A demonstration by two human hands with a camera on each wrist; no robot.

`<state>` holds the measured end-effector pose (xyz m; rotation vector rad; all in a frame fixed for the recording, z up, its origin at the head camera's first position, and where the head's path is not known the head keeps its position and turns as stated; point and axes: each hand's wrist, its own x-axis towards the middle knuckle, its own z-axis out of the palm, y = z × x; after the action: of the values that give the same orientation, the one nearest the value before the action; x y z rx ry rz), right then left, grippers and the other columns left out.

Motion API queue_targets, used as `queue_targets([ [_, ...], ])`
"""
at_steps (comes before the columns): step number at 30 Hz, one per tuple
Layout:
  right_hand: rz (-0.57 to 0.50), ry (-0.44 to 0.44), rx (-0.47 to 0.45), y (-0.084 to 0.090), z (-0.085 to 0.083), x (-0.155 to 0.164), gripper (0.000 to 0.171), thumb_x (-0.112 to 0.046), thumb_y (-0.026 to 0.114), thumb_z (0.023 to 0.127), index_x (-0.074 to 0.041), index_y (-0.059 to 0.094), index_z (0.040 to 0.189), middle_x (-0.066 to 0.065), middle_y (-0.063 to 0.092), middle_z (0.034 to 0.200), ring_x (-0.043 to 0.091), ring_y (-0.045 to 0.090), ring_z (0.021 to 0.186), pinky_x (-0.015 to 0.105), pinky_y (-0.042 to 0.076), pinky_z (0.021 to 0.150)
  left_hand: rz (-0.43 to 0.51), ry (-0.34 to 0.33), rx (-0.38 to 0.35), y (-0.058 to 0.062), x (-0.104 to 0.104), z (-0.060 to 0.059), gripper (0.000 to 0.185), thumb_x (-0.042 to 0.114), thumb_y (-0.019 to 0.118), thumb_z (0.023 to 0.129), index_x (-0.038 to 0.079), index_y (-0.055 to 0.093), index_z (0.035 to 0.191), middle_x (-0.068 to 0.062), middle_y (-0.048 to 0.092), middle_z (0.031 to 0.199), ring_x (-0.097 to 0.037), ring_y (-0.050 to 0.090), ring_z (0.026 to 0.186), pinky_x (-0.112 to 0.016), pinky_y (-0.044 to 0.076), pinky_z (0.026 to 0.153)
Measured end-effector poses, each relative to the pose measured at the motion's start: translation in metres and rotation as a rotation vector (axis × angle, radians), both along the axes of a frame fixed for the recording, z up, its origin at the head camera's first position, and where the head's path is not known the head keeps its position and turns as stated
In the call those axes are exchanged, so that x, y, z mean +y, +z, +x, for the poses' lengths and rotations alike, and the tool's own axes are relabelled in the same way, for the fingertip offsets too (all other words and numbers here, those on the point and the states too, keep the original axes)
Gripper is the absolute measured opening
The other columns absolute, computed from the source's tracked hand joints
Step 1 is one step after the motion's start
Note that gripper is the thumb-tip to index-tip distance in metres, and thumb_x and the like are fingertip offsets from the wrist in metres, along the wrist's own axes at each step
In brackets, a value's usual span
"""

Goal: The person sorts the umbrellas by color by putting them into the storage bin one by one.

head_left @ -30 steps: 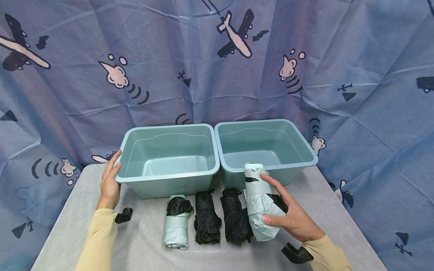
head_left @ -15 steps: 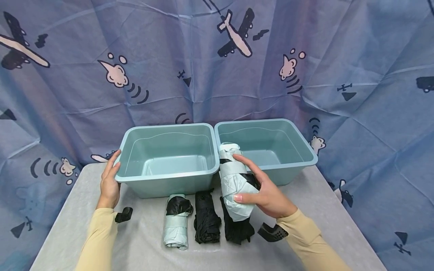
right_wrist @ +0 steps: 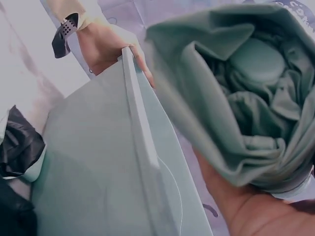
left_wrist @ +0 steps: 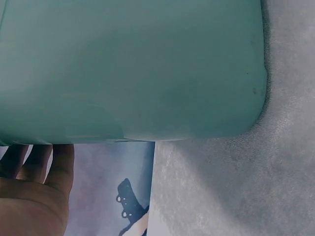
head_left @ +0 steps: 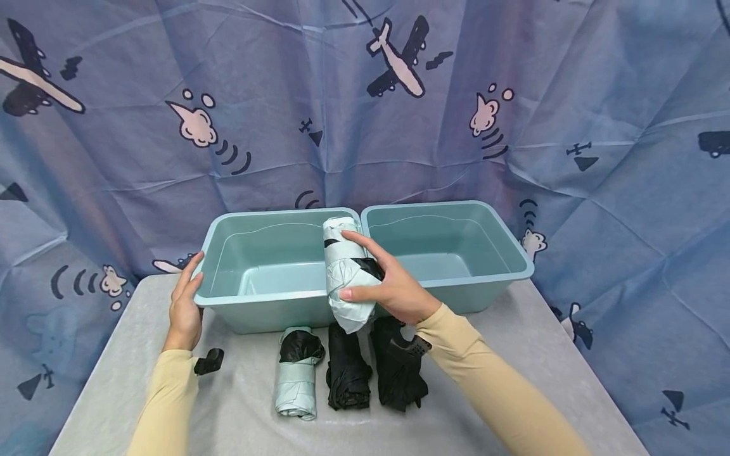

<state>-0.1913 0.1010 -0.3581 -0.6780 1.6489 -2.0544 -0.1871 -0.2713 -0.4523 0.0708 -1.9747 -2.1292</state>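
Observation:
My right hand (head_left: 393,285) grips a folded pale-green umbrella (head_left: 344,266) with a black patch. It is raised over the front right corner of the left bin (head_left: 285,313), tilted with its narrower end toward the back. In the right wrist view the gathered fabric end of the umbrella (right_wrist: 256,98) fills the upper right. My left hand (head_left: 185,310) rests against the left end of that bin, fingers extended along its rim. On the table in front lie another pale-green folded umbrella (head_left: 296,380) and two black folded umbrellas, one in the middle (head_left: 348,373) and one on the right (head_left: 396,373).
A second matching bin (head_left: 445,291) stands close against the left one's right side. Both bins sit on a pale cloth-covered table (head_left: 239,405), in front of a blue patterned curtain (head_left: 353,171). A black wrist device (head_left: 209,361) sticks out beside the left sleeve.
My right hand has carried the pale-green umbrella leftward and upward, from in front of the right bin to the left bin's right corner. The left hand has stayed in place.

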Motion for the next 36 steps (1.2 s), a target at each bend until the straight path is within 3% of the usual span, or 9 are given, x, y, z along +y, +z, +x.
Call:
queue_targets([
  [11, 0.077, 0.007, 0.012, 0.015, -0.037, -0.046, 0.09, 0.006, 0.074, 0.085, -0.032, 0.036, 0.157, 0.018, 0.047, 0.136, 0.03, 0.06, 0.107, 0.041, 0.055, 0.087, 0.026, 0.018, 0.006, -0.001, 0.001, -0.002, 0.05, 0.023, 0.032, 0.112, 0.017, 0.029, 0.162, -0.007, 0.023, 0.165, -0.023, 0.033, 0.14, -0.025, 0.036, 0.099],
  [21, 0.178, 0.025, 0.031, 0.031, -0.065, -0.087, 0.088, 0.001, 0.08, 0.084, -0.029, 0.038, 0.156, 0.013, 0.049, 0.136, 0.027, 0.06, 0.11, 0.039, 0.054, 0.09, 0.041, 0.025, 0.002, -0.001, 0.003, -0.003, 0.049, 0.022, 0.031, 0.112, 0.018, 0.031, 0.161, -0.008, 0.024, 0.164, -0.022, 0.034, 0.139, -0.023, 0.037, 0.097],
  [36, 0.294, 0.028, -0.008, 0.025, -0.098, -0.149, 0.091, 0.0, 0.085, 0.08, -0.029, 0.042, 0.155, 0.005, 0.055, 0.129, 0.021, 0.062, 0.103, 0.034, 0.052, 0.089, 0.038, 0.035, -0.002, -0.002, 0.0, -0.004, 0.049, 0.022, 0.032, 0.112, 0.019, 0.032, 0.161, -0.005, 0.025, 0.165, -0.023, 0.031, 0.143, -0.027, 0.035, 0.102],
])
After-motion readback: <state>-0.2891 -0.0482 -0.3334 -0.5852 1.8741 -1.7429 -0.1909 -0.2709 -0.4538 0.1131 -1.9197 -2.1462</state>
